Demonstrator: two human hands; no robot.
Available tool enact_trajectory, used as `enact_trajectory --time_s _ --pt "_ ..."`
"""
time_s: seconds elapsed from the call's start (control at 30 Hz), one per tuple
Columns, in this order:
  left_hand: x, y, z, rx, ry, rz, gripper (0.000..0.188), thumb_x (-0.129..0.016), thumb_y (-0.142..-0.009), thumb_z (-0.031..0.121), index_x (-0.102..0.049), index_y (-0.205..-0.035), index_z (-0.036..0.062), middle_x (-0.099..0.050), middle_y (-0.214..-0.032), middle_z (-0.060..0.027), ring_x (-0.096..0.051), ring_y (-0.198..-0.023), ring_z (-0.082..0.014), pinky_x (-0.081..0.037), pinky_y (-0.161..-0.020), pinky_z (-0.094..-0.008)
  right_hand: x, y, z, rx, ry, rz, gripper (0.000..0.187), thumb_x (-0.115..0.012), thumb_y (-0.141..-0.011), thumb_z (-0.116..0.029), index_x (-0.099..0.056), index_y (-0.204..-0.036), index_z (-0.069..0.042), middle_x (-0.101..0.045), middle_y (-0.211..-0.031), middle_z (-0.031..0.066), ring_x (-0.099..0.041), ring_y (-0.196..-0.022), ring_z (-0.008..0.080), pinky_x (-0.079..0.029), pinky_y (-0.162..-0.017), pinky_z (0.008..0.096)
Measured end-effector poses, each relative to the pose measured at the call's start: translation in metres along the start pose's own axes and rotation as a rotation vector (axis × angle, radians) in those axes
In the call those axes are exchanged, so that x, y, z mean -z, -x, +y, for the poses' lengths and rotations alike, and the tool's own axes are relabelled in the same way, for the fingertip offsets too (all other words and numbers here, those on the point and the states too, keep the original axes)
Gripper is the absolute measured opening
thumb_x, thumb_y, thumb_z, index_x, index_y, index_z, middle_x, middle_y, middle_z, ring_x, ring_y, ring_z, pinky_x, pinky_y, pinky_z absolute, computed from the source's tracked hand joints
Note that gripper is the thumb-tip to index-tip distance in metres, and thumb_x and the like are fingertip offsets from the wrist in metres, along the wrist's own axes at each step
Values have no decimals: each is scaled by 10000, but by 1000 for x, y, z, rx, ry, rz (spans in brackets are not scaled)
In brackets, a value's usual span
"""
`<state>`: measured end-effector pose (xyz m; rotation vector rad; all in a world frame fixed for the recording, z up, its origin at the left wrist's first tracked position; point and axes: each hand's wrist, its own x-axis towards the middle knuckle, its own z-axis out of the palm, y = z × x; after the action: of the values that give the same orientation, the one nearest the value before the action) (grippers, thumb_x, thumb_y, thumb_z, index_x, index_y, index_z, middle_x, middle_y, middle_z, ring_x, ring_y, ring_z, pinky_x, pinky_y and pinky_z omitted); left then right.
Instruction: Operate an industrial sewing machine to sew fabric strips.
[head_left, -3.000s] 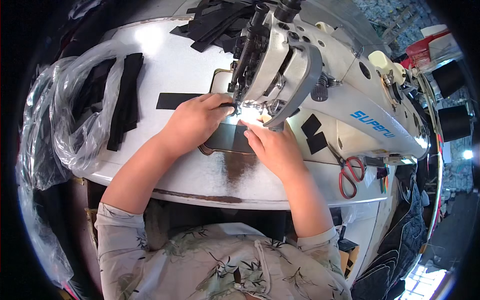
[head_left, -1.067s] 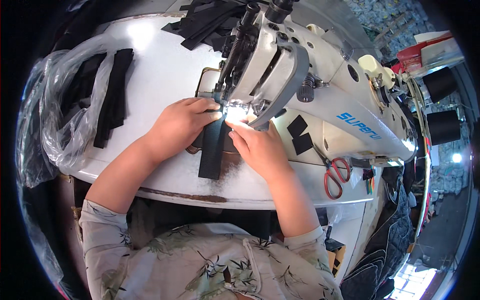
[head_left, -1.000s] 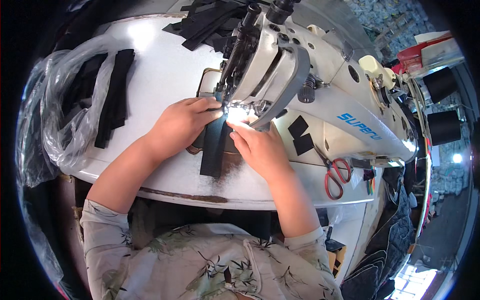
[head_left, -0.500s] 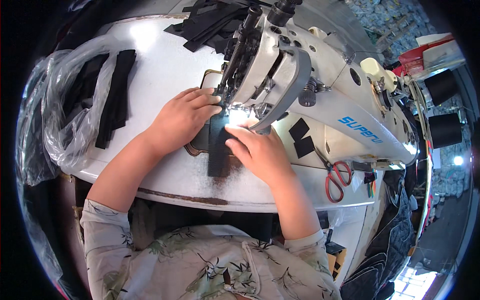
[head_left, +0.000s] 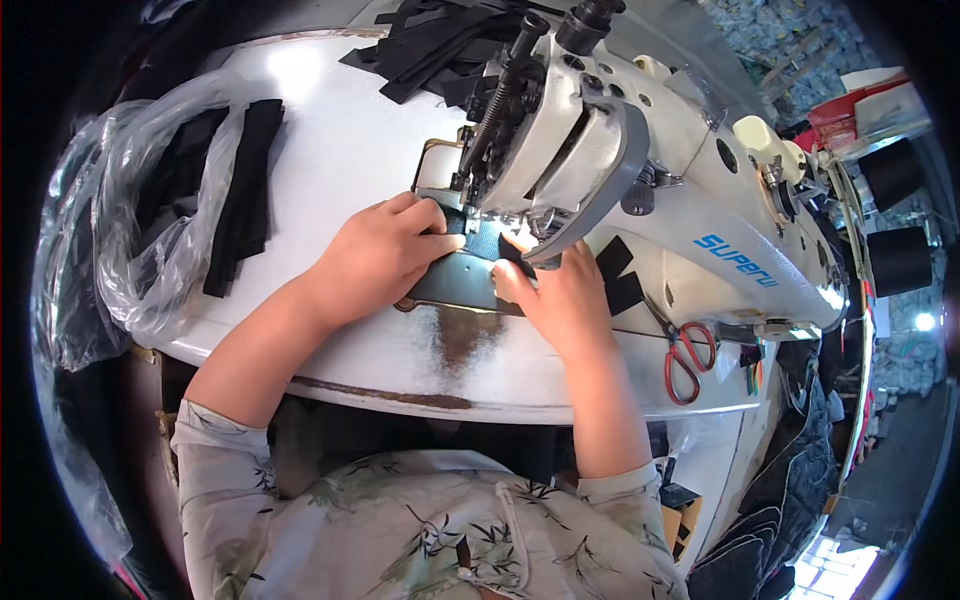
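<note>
place: sewing workshop | sewing machine (head_left: 690, 210) on bench (head_left: 335, 120) | black strips (head_left: 430, 50) heaped at bench's far edge | red-handled scissors (head_left: 672, 335) near front right corner | black spools (head_left: 895, 260) beyond right edge

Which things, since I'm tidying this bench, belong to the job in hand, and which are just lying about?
In use:
black webbing strip between the left hand and right hand
sewing machine

Lying about, it seems:
red-handled scissors
two small black pieces
clear plastic bag
piled black strips, perhaps spare stock

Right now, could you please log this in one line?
left hand: on strap | right hand: at strap's end | sewing machine: over strap | scissors: on table
</note>
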<state>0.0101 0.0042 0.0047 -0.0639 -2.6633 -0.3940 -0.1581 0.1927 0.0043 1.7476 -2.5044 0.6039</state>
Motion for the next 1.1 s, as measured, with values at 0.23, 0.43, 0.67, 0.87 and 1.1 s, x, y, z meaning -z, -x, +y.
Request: enact_trajectory --time_s 0.23,0.43,0.67,0.87,1.1 --pt "-6 -7 -6 15 -36 7 306 -672 -768 18 -734 -1064 61 -630 -1012 -47 -619 -913 -253 -558 -782 -354 -4 0 6 -7 14 31 327 -700 -920 -274 -684 -1202 -110 -673 -1182 159 -574 -1135 393 -449 -1018 475" --pt "-6 -6 -13 26 -105 74 176 -636 -849 103 -728 -993 57 -626 -994 -51 -610 -946 -249 -546 -818 -364 -11 -6 3 76 47 97 314 -766 -829 -272 -694 -819 33 -584 -1086 175 -559 -1113 362 -448 -1019 452" --pt "-21 -4 -11 93 46 111 259 -693 -839 116 -728 -1095 96 -635 -1058 -55 -626 -991 -268 -554 -863 -374 -4 2 7 17 -5 18 343 -690 -923 -257 -691 -1238 -119 -658 -1280 158 -570 -1221 381 -432 -1067 470" --pt "-31 -4 -11 266 -248 143 348 -701 -874 290 -711 -1151 80 -614 -1066 -41 -573 -1070 -232 -454 -944 -371 -1 0 1 22 -35 -37 376 -689 -921 -253 -678 -1267 -107 -641 -1298 178 -547 -1236 390 -421 -1074 466" --pt "-17 -25 -18 286 -109 71 308 -731 -842 299 -727 -1076 97 -627 -1044 -78 -607 -1032 -279 -486 -908 -415 -18 5 19 -64 95 -23 404 -656 -948 -304 -650 -1320 -144 -633 -1311 157 -533 -1249 387 -411 -1093 469"
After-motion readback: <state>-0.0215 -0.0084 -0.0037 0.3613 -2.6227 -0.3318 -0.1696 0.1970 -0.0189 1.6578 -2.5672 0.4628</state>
